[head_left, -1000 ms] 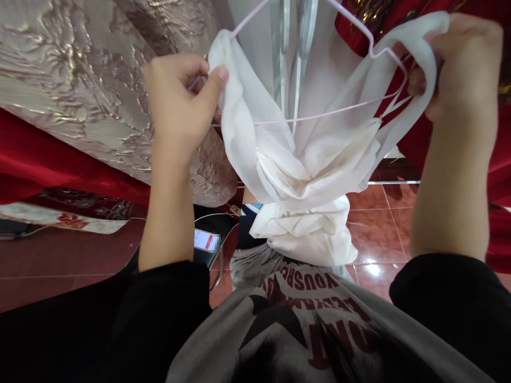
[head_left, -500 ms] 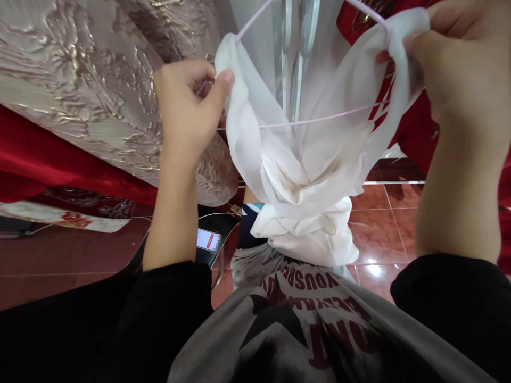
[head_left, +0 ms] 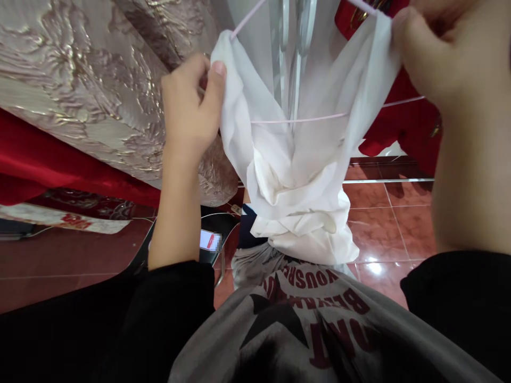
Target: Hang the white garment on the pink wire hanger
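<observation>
1. The floor (head_left: 375, 234) is glossy reddish tile with pale joints, a bright glare shining off it.
2. Beside the person, a black seat (head_left: 227, 224) with a metal leg carries a phone (head_left: 207, 240), screen lit.
3. On the person's navy-clad lap (head_left: 247, 229) I see white cloth (head_left: 305, 234) lying bunched in loose folds.

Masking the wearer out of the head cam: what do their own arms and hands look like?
Both hands, left and right, are bare: no gloves, and no rings, watch or bracelets visible. Forearms are bare too. Plain black sleeves end near the elbows. They flank a grey shirt front printed with dark red lettering and a black star.
</observation>
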A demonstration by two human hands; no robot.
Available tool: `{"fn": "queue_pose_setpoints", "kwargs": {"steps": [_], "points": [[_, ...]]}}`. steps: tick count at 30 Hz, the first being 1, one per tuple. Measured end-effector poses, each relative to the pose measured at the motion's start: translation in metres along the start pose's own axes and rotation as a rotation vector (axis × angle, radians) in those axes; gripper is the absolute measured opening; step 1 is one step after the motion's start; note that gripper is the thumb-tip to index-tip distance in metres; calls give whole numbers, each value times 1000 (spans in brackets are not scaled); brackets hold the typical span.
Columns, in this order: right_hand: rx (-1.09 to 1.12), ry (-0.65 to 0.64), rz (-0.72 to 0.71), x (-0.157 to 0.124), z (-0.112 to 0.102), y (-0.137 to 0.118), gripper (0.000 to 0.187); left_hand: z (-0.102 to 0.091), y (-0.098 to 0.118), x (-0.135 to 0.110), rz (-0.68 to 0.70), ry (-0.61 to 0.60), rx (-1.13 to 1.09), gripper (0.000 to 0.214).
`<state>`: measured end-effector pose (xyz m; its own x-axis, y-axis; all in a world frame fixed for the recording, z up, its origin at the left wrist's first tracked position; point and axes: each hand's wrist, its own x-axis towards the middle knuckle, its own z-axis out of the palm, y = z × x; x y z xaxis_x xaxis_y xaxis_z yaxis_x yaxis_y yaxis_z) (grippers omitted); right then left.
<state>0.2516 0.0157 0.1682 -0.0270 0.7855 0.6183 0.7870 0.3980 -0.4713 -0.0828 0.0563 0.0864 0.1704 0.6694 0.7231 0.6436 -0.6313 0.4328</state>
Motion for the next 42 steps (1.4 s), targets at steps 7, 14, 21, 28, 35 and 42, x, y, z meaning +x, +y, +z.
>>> {"fn": "queue_pose_setpoints", "kwargs": {"steps": [7, 14, 21, 28, 35, 42], "points": [[322, 170, -58, -1, 46, 65, 19, 3, -6, -8, -152, -54, -128, 24], [96, 471, -536, -39, 70, 52, 31, 29, -18, -47, -141, 201, -318, 72], [96, -120, -289, -48, 123, 41, 49, 95, -42, -79, -415, 187, -415, 77], [60, -109, -173, -53, 137, 47, 44, 104, -27, -60, -440, 130, -338, 47], [118, -77, -166, -68, 143, 39, 40, 67, 23, -61, -493, 59, -70, 41], [134, -102, -157, -69, 149, 40, 36, 53, 25, -59, -425, 193, -267, 31]]}}
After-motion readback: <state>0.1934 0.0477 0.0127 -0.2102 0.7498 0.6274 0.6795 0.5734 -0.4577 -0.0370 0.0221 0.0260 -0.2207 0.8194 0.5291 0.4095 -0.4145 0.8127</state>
